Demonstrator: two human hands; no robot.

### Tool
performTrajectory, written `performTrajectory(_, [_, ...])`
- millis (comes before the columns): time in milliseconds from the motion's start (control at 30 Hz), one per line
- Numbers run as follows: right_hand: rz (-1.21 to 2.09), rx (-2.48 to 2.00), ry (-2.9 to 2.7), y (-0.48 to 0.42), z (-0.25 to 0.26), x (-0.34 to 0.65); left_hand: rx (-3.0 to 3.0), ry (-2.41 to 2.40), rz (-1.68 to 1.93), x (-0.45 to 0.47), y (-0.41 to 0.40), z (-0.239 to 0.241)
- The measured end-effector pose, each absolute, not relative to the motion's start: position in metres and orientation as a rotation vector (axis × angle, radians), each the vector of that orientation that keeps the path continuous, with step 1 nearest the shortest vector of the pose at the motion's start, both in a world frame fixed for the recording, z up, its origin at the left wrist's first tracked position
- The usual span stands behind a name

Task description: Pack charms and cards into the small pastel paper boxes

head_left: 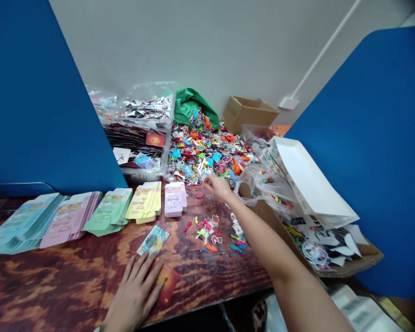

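My left hand [134, 288] lies flat on the tabletop with its fingers spread. Under its fingers is part of a red and orange card [168, 282], and just beyond the fingertips lies a blue and yellow picture card [154, 240]. My right hand [217, 186] reaches out to the near edge of a heap of small colourful trinkets [210, 147]. Its fingers are pinched together at a thin pink loop [198, 193], whose exact kind is too small to tell. Closer in, a loose cluster of small trinkets [209, 230] is spread on the table.
Flat folded boxes stand in blue [24, 219], pink [69, 216], green [109, 207], yellow [144, 200] and lilac [174, 198] stacks. Behind them is a clear bin [141, 173] of cards. An open carton [349, 267] with stickers sits right, beside white trays [311, 180]. Blue partitions [38, 101] flank the table.
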State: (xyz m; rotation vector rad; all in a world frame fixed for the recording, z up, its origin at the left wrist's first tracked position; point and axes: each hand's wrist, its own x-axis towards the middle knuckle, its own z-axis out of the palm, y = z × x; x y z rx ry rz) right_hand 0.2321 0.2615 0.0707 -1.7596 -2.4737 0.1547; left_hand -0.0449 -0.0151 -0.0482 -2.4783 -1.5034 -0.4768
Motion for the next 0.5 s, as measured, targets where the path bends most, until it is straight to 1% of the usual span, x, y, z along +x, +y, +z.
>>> performTrajectory(100, [0.098, -1.728, -2.344, 0.279, 0.096, 0.233, -2.480, -1.492, -0.452, -0.045, -0.015, -0.047])
performTrajectory(200, [0.109, -1.709, -2.320, 0.276, 0.099, 0.246, -2.492, -1.485, -0.465, -0.045, -0.014, -0.047])
performTrajectory(300, [0.198, -1.710, -2.393, 0.249, 0.079, 0.269, -2.499, -1.497, -0.480, -0.045, -0.014, -0.047])
performTrajectory(500, [0.517, -1.698, -2.551, 0.187, 0.023, 0.300, -2.534, -1.530, -0.519, -0.046, -0.014, -0.049])
